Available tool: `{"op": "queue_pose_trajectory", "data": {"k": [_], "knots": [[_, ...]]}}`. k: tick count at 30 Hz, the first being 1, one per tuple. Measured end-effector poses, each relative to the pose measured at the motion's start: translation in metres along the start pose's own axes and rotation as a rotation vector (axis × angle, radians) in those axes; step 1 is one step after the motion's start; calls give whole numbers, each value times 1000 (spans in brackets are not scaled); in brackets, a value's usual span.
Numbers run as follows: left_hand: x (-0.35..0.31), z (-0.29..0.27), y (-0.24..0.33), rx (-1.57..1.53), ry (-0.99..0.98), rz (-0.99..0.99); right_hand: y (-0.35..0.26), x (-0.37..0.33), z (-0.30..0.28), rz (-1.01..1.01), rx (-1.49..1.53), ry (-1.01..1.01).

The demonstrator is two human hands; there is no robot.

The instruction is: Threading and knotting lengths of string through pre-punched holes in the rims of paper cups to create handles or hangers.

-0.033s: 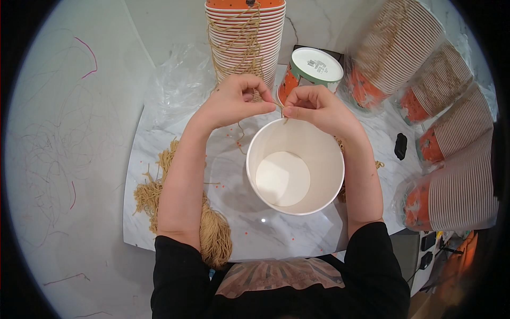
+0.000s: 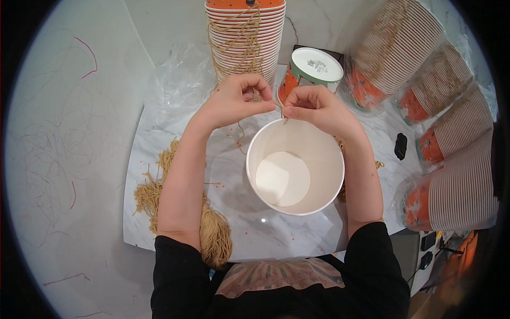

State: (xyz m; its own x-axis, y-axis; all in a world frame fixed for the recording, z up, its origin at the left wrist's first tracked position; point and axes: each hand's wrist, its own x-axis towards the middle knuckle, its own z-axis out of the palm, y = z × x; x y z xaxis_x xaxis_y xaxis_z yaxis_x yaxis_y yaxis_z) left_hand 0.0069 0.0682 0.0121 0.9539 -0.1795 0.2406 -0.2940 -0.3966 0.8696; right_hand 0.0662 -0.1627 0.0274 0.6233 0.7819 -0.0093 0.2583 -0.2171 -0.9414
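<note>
A white paper bucket (image 2: 324,159) stands open in front of me, its inside and round bottom in sight. At its far rim my left hand (image 2: 241,98) and my right hand (image 2: 313,106) come close together. Both pinch a thin tan string (image 2: 280,106) between thumb and fingertips, and a short end hangs at the rim. Any hole or knot there is too small to make out. Beneath and beside my left forearm lies a bundle of tan strings (image 2: 215,234). More tan strings (image 2: 379,165) show partly behind my right forearm.
A tall stack of nested buckets (image 2: 244,42) draped with tan string rises at the back. Beside it sits an upturned orange and green bucket (image 2: 317,64). Several plastic-wrapped bucket stacks (image 2: 462,186) line the right side. Clear plastic film (image 2: 183,80) and a small black object (image 2: 400,146) lie on the marbled table (image 2: 265,239).
</note>
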Motion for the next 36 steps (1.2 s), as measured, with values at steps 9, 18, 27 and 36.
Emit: {"op": "queue_pose_trajectory", "data": {"k": [9,18,27,36], "knots": [[0,3,2,-147,-64,4,0,0,2,1,17,0],[2,10,2,-200,-25,46,2,0,3,-17,5,7],[9,25,-12,-278,64,64,2,0,3,-73,-6,-2],[11,34,-7,-458,155,-42,6,3,-3,-34,-4,-41]]}}
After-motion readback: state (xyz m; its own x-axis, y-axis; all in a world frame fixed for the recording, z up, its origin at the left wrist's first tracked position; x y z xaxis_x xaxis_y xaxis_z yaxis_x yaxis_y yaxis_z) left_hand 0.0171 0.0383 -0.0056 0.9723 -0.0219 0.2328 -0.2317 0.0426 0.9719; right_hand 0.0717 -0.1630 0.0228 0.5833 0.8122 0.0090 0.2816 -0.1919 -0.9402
